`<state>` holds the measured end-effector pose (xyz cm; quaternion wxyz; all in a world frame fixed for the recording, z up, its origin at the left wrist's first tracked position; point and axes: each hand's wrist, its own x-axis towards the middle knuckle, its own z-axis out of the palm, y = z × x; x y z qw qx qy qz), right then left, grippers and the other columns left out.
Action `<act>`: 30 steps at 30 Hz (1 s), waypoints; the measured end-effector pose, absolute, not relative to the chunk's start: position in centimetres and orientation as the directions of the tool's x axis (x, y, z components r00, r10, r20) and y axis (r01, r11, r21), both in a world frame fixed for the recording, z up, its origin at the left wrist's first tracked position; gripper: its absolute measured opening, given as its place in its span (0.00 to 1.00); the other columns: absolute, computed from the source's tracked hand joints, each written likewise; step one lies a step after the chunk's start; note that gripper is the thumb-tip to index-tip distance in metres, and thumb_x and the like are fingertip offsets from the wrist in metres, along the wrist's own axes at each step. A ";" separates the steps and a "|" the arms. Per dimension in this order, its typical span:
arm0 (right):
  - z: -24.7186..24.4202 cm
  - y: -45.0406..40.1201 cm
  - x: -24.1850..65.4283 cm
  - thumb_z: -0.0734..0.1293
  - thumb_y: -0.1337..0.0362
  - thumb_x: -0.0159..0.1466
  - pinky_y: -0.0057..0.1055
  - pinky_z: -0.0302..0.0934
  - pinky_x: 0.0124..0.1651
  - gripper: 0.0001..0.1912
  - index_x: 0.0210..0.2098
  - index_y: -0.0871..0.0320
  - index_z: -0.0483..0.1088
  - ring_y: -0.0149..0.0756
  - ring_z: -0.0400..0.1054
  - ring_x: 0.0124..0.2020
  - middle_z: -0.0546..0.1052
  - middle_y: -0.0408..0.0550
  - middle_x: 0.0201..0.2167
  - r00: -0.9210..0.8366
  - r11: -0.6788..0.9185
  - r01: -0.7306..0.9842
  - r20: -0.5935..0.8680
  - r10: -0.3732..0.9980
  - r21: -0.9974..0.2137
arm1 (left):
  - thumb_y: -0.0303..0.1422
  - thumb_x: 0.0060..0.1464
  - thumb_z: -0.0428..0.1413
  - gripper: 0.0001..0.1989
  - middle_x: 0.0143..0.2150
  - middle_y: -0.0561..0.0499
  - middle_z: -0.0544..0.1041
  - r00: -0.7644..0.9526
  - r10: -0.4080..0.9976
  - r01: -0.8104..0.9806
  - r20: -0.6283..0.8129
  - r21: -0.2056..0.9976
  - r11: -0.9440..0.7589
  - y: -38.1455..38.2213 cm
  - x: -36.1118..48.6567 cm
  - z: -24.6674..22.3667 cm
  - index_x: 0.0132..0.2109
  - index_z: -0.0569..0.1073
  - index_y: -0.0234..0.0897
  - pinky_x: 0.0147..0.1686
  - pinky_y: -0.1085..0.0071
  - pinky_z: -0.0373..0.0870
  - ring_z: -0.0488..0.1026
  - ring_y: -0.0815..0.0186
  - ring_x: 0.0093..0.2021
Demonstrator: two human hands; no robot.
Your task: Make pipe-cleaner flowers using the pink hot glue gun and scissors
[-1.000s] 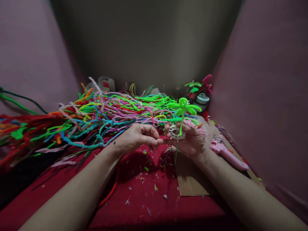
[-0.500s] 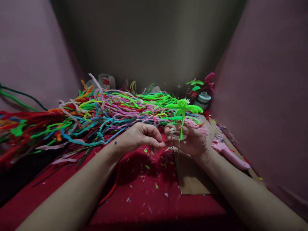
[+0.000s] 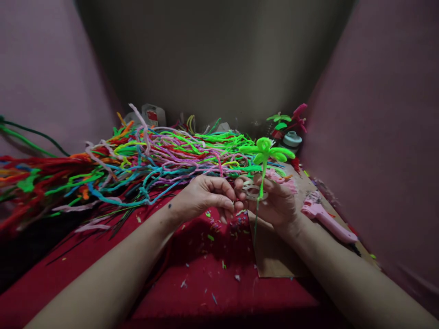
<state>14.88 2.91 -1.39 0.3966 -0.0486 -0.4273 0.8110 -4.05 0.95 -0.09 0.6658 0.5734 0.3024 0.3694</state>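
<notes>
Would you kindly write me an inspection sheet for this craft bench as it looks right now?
Surface: red cloth, littered with snippets; cardboard sheet at right.
Job's things: green pipe-cleaner flower and perforated disc.
Clutter: multicoloured pipe-cleaner heap; pink glue gun; small jar.
Grippers: right hand holds flower stem and disc; left hand pinches at the disc's edge.
Cables: nothing seen.
Surroundings: pinkish side walls, dark back.

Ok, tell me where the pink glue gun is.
Head view, right side: the pink glue gun lies on the cardboard sheet, just right of the right hand.
</notes>
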 end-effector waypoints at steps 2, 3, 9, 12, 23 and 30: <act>-1.4 3.0 15.0 0.70 0.63 0.54 0.43 0.69 0.43 0.06 0.32 0.56 0.75 0.32 0.70 0.31 0.76 0.45 0.34 -0.670 -0.310 -0.602 0.254 0.698 -0.736 | 0.23 0.44 0.61 0.04 0.25 0.52 0.79 0.552 0.833 -0.155 0.029 0.986 0.068 1.1 -4.2 -0.2 0.30 0.73 0.31 0.22 0.73 0.74 0.75 0.68 0.21; -1.4 3.1 15.0 0.70 0.63 0.54 0.44 0.69 0.44 0.06 0.32 0.56 0.75 0.32 0.69 0.31 0.76 0.45 0.34 -0.666 -0.309 -0.600 0.247 0.704 -0.738 | 0.23 0.45 0.61 0.04 0.24 0.52 0.79 0.555 0.832 -0.151 0.031 0.987 0.064 1.1 -4.3 -0.2 0.31 0.73 0.31 0.21 0.74 0.74 0.75 0.68 0.20; -1.4 3.4 15.4 0.71 0.62 0.53 0.50 0.67 0.46 0.06 0.30 0.56 0.74 0.32 0.69 0.32 0.76 0.45 0.36 -0.663 -0.312 -0.590 0.227 0.713 -0.745 | 0.25 0.45 0.62 0.05 0.23 0.51 0.78 0.548 0.836 -0.095 0.017 0.995 0.042 1.3 -4.8 -0.1 0.30 0.73 0.31 0.22 0.75 0.73 0.75 0.69 0.20; -1.0 3.3 15.6 0.71 0.62 0.53 0.51 0.66 0.48 0.06 0.29 0.56 0.73 0.32 0.69 0.32 0.75 0.44 0.35 -0.673 -0.310 -0.570 0.216 0.707 -0.760 | 0.27 0.45 0.63 0.05 0.23 0.52 0.78 0.562 0.827 -0.044 -0.006 0.998 0.037 1.2 -4.9 0.2 0.31 0.74 0.31 0.23 0.74 0.74 0.75 0.68 0.21; -1.0 3.4 15.9 0.70 0.63 0.54 0.40 0.69 0.38 0.04 0.28 0.57 0.74 0.35 0.70 0.34 0.75 0.47 0.36 -0.693 -0.252 -0.509 0.218 0.687 -0.823 | 0.27 0.46 0.61 0.05 0.24 0.51 0.78 0.607 0.791 0.042 -0.072 0.997 0.058 1.1 -4.7 0.2 0.32 0.73 0.31 0.24 0.72 0.74 0.77 0.66 0.23; -1.2 3.1 15.5 0.70 0.62 0.53 0.34 0.68 0.36 0.04 0.28 0.56 0.75 0.33 0.68 0.32 0.74 0.47 0.36 -0.650 -0.171 -0.510 0.248 0.718 -0.843 | 0.26 0.45 0.62 0.06 0.25 0.51 0.78 0.608 0.793 -0.062 -0.038 0.994 0.094 1.3 -4.5 -0.4 0.30 0.72 0.32 0.25 0.72 0.75 0.76 0.67 0.23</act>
